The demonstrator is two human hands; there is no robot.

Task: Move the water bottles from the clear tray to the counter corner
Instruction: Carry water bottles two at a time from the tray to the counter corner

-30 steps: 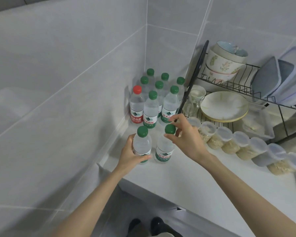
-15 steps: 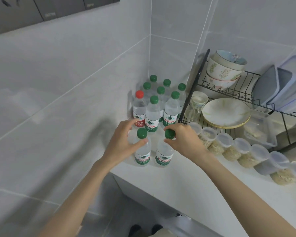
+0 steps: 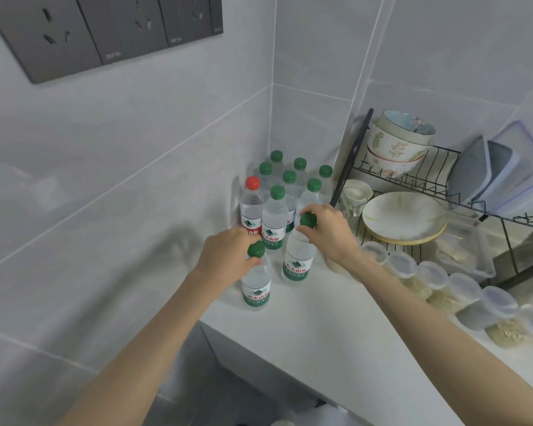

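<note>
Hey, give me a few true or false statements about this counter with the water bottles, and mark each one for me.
1. The left hand grips the nearer bottle by its cap, and the right hand grips the farther bottle the same way. True.
2. Every bottle in the corner group has a green cap. False: one has a red cap.
3. The two gripped bottles lie on their sides. False: both are upright or nearly so.
4. The bowls are stacked on the upper tier of the dish rack. True.
5. Plugs fill the wall sockets. False: nothing is plugged in.
</note>
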